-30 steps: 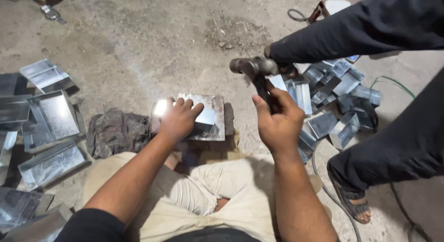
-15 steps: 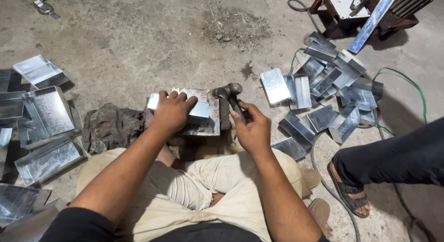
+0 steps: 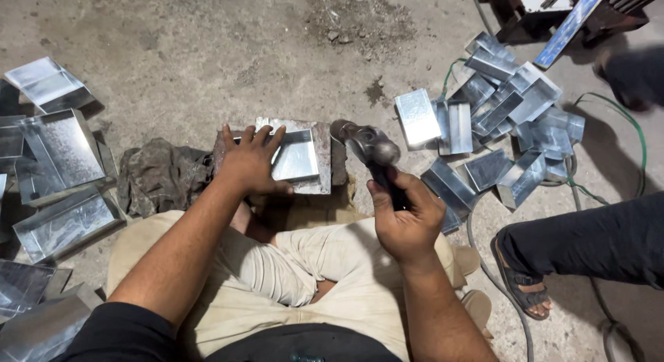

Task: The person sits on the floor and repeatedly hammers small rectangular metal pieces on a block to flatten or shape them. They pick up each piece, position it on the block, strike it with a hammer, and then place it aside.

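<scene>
— Where is the tray (image 3: pixel 296 156) held?

— It is pressed flat onto the block (image 3: pixel 324 169) by the left hand (image 3: pixel 250 163), fingers spread over its near-left corner; the block is set on the floor just ahead of the knees.

— And the hammer (image 3: pixel 369 146)?

— Its handle is gripped in the clenched right hand (image 3: pixel 408 216) — the head is raised just right of the block, not touching the tray. A rag (image 3: pixel 160 175) is seen left of the block, a heap of trays (image 3: pixel 499 120) to the right.

One hammer (image 3: pixel 366 144), one rag (image 3: pixel 160 175), one block (image 3: pixel 325 158), two piles of many metal trays (image 3: pixel 501 120).
</scene>
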